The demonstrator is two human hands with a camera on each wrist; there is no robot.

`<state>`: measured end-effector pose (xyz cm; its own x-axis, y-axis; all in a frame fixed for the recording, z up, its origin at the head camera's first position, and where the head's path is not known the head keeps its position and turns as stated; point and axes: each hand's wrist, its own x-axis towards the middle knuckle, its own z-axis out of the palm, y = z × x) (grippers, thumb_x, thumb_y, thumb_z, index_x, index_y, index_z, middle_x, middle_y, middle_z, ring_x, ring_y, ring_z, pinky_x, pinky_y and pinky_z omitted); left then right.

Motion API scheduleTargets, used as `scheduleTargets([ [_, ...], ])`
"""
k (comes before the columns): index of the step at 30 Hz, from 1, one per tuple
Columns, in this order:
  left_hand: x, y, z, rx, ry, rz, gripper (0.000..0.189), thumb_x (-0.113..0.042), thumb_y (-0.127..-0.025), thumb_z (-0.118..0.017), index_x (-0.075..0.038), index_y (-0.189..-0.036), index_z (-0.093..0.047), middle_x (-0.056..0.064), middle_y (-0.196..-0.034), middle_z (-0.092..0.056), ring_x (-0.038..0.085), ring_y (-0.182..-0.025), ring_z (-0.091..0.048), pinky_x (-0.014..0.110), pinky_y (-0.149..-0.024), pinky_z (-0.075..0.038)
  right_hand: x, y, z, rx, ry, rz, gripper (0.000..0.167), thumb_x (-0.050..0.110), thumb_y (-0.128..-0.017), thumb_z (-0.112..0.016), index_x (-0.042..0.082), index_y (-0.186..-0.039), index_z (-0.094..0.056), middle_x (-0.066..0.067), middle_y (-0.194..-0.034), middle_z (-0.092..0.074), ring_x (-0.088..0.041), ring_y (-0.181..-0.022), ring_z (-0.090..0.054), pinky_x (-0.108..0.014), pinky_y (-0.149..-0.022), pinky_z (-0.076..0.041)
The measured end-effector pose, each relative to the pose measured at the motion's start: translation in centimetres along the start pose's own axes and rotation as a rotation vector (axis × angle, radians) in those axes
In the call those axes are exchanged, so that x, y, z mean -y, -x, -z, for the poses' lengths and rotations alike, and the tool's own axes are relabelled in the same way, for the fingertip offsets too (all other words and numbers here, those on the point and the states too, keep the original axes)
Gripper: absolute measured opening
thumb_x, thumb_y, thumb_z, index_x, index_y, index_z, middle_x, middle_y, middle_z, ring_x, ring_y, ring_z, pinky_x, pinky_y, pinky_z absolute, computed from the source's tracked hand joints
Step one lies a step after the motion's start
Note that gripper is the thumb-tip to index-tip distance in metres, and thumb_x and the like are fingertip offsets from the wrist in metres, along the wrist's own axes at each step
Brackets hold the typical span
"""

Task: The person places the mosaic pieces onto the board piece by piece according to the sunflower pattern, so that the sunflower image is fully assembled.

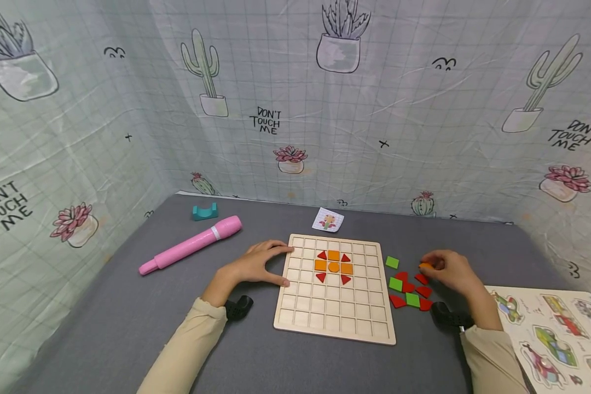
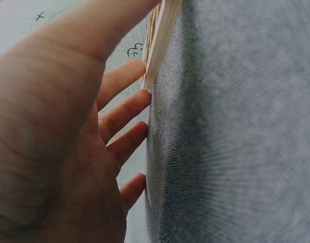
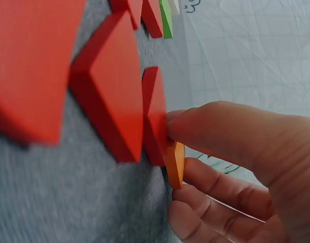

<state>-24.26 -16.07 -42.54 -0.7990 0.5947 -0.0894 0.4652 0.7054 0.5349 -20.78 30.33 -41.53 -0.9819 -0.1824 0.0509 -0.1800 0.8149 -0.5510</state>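
A wooden grid board (image 1: pixel 325 306) lies on the grey table. Near its middle, an orange circle (image 1: pixel 333 267) has orange squares (image 1: pixel 333 255) above, left and right of it, and red pieces (image 1: pixel 346 258) at the corners. My left hand (image 1: pixel 256 264) touches the board's left edge with thumb and fingertips, fingers fairly straight. Right of the board, my right hand (image 1: pixel 448 269) pinches an orange piece (image 3: pixel 176 164) between thumb and fingers, close beside a red piece (image 3: pixel 154 121). Loose red quarter-round pieces (image 1: pixel 398 301) and green squares (image 1: pixel 412 299) are scattered there.
Behind the board lies a small picture card (image 1: pixel 328 220) with a flower design. A pink pen-shaped stick (image 1: pixel 189 249) and a teal holder (image 1: pixel 204 212) are at the left. An illustrated sheet (image 1: pixel 556 328) covers the right front corner. Patterned cloth (image 1: pixel 295 98) hangs behind the table.
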Motion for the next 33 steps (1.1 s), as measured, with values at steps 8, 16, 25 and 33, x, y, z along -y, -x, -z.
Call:
scheduleTargets([
  [8, 0.2, 0.0, -0.1, 0.010, -0.003, 0.007, 0.080, -0.049, -0.079, -0.077, -0.021, -0.147, -0.045, 0.006, -0.147, -0.040, 0.031, -0.138, -0.033, 0.057, -0.112, -0.021, 1.2, -0.2, -0.5, 0.001, 0.004, 0.048, 0.024, 0.013, -0.087, -0.073, -0.005, -0.103, -0.069, -0.017, -0.095, -0.067, -0.026, -0.081, -0.059, -0.040, -0.068, -0.049],
  [16, 0.3, 0.1, -0.3, 0.005, 0.003, -0.005, 0.081, -0.048, -0.078, -0.078, -0.020, -0.147, -0.045, 0.007, -0.147, -0.040, 0.032, -0.138, -0.033, 0.057, -0.112, -0.021, 3.2, -0.6, -1.2, 0.036, -0.015, 0.129, 0.018, 0.008, -0.086, -0.072, -0.003, -0.101, -0.070, -0.013, -0.094, -0.064, -0.020, -0.077, -0.055, -0.037, -0.066, -0.047],
  [25, 0.3, 0.2, -0.2, 0.003, -0.001, -0.010, 0.082, -0.049, -0.078, -0.078, -0.020, -0.147, -0.045, 0.007, -0.146, -0.040, 0.032, -0.137, -0.034, 0.058, -0.111, -0.021, 5.5, -0.8, -2.5, 0.060, -0.040, 0.206, 0.018, 0.005, -0.086, -0.072, -0.003, -0.102, -0.070, -0.012, -0.096, -0.063, -0.015, -0.074, -0.054, -0.030, -0.062, -0.046],
  [33, 0.1, 0.2, 0.0, 0.003, 0.004, -0.008, 0.081, -0.048, -0.078, -0.078, -0.021, -0.147, -0.045, 0.007, -0.147, -0.039, 0.032, -0.138, -0.033, 0.058, -0.111, -0.021, 7.9, -1.3, -3.4, 0.111, -0.052, 0.245, 0.019, 0.008, -0.085, -0.075, -0.001, -0.101, -0.071, -0.008, -0.092, -0.060, -0.015, -0.071, -0.048, -0.026, -0.056, -0.043],
])
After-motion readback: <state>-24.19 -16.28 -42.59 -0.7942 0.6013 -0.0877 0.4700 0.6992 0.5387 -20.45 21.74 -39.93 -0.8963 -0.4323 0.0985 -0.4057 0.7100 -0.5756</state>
